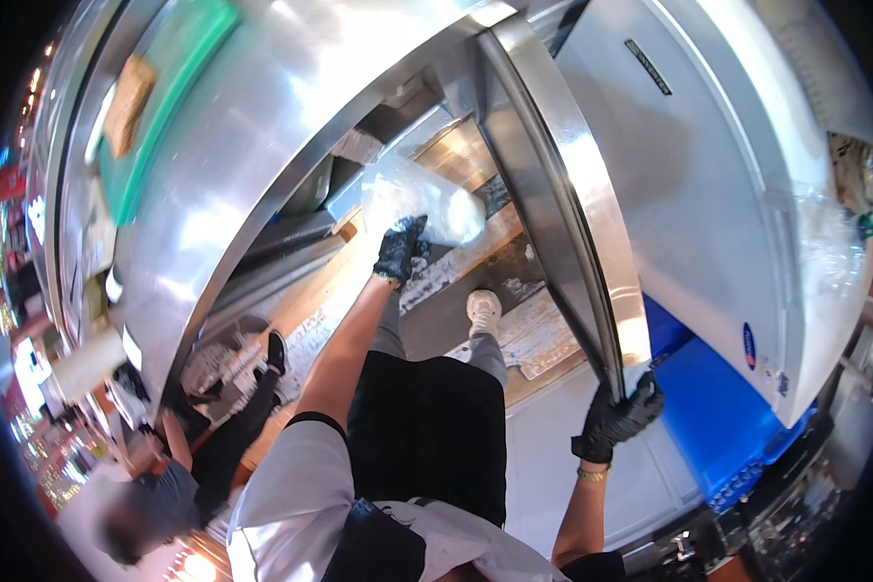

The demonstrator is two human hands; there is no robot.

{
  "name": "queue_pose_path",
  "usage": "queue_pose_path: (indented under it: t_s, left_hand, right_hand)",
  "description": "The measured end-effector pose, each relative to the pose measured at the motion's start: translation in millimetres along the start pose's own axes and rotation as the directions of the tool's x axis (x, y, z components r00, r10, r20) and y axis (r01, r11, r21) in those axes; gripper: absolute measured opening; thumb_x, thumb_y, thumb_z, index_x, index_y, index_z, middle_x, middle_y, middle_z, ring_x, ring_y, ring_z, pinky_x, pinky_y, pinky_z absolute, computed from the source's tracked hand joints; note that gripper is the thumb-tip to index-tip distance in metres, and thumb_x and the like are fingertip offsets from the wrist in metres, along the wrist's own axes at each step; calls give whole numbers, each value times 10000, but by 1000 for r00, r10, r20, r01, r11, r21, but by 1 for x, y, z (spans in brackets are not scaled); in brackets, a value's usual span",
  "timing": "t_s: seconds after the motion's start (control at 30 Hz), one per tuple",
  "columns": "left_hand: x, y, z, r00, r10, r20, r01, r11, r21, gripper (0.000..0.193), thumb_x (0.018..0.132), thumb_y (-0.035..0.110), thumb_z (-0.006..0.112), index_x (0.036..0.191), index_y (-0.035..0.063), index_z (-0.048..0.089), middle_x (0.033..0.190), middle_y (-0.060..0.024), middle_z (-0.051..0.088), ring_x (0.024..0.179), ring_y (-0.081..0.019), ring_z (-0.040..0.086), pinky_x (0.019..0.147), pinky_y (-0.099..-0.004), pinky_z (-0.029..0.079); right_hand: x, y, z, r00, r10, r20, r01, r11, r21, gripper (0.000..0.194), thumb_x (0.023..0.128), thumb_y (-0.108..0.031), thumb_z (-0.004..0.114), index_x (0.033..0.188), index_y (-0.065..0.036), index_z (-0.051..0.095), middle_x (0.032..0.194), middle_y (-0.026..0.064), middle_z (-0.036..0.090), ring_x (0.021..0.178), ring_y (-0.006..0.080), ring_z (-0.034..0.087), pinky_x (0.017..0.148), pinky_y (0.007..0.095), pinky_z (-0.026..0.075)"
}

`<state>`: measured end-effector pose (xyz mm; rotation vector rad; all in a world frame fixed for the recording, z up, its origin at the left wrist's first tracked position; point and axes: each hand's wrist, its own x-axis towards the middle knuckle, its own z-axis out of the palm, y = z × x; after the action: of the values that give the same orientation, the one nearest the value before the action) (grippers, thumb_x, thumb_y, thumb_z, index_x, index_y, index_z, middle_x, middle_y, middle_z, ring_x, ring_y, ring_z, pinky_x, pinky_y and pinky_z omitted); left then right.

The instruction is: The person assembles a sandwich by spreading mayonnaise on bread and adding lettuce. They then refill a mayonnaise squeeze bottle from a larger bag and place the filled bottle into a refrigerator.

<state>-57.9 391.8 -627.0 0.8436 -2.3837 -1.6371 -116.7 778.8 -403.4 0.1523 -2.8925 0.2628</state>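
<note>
My left hand, in a black glove, is closed on a clear plastic bag or container; its content is blurred and I cannot tell what it is. It hangs over the floor just beyond the edge of the steel counter. My right hand, also gloved in black, grips the edge of an open stainless steel door at its lower right end. The door stands out from under the counter, between my two arms.
On the steel counter lies a green cutting board with a brown block on it. At right stand a white chest freezer and a blue plastic bin. A co-worker is at lower left. The floor mat looks worn.
</note>
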Motion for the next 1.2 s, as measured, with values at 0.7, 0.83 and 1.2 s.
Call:
queue_pose_path:
  t_s: [0.7, 0.83, 1.2]
  left_hand:
    - [-399, 207, -340, 869, -460, -182, 481, 700, 528, 470, 751, 485, 652, 831, 22, 683, 806, -227, 654, 791, -367, 651, 746, -432, 514]
    - [-444, 248, -415, 924, -369, -104, 364, 760, 539, 475, 755, 460, 653, 813, -11, 672, 789, -219, 655, 760, -356, 655, 703, -433, 517]
    - [-474, 283, -534, 882, 154, -446, 31, 924, 381, 454, 728, 393, 756, 985, 42, 625, 765, -158, 618, 713, -319, 615, 686, -383, 487]
  right_hand:
    - [-99, -303, -68, 129, -853, 506, 618, 468, 631, 650, 775, -406, 678, 1244, -1, 479, 946, 255, 622, 877, 393, 609, 696, 471, 494]
    - [-132, -426, -145, -153, -948, 278, 703, 93, 705, 859, 732, -348, 736, 1406, -34, 307, 1158, 281, 550, 1024, 418, 567, 841, 446, 492]
    - [-173, -541, -271, -46, -926, 375, -506, 346, 790, 471, 737, 110, 685, 1167, 20, 517, 1090, 137, 624, 955, 225, 632, 871, 368, 535]
